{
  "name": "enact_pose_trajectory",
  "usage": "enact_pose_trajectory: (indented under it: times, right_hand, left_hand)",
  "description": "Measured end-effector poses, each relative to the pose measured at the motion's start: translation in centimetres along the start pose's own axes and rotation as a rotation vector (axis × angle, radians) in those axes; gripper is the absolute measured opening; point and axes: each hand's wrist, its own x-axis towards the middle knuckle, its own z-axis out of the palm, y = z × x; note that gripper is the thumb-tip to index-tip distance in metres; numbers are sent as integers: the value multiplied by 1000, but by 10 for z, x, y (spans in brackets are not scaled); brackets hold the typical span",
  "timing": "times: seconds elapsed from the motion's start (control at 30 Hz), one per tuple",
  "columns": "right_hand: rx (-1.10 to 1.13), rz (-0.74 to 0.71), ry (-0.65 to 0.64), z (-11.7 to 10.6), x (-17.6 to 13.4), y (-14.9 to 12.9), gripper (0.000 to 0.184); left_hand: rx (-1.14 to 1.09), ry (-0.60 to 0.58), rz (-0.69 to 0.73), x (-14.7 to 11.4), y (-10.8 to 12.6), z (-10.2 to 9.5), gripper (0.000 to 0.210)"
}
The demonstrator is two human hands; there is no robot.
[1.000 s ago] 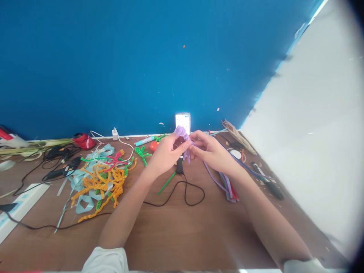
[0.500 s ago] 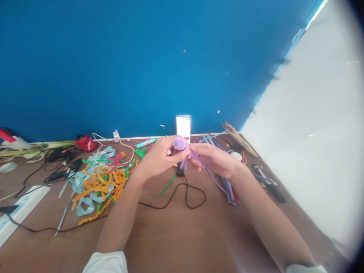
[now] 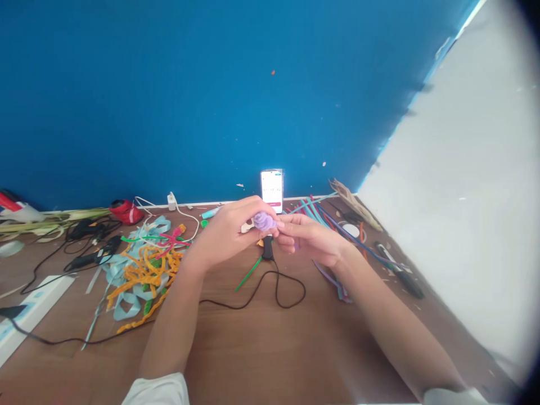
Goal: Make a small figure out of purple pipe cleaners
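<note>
With fingers of the left hand gripping the purple coil and the right hand pinching its three o'clock edge, light pressure should serve best.

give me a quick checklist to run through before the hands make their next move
1. Left hand has hold of the purple coil: ok, it sits in the fingers.
2. Right hand at the coil: ok, thumb and fingers pinch its right end.
3. Phone screen in sight: ok, lit, beyond the hands.
4. Black handle clear of the hands: cannot tell, they partly hide it.
5. Green stick out of the grip: ok, lying on the table.
6. Orange fuzzy strips sorted: not ok, jumbled with light blue ribbon.
</note>
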Motion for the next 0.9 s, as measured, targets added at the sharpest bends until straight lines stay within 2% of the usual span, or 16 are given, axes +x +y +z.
enact_pose_trajectory:
  times: [0.17, 0.33, 0.5, 0.73, 0.8, 0.9]
  right_hand:
    - [-86, -24, 8, -1, -3, -4, 24]
    - [-256, -141, 155, 4, -3, -4, 27]
    - [-521, -190, 281, 10, -3, -2, 27]
    - [-987, -282, 412, 13, -1, 1, 16]
    - [-1044, -284, 400, 12, -2, 0, 16]
    - [-1146, -290, 370, 11, -6, -4, 17]
  left_hand:
    - [-10, 58, 9, 0, -1, 1, 9]
    - [105, 99, -45, 0, -4, 4, 15]
    - [270, 14, -117, -3, -5, 5, 16]
    - [542, -88, -102, -3, -10, 14, 29]
    - [531, -120, -80, -1, -14, 17, 31]
    - [372, -173, -60, 2, -23, 17, 33]
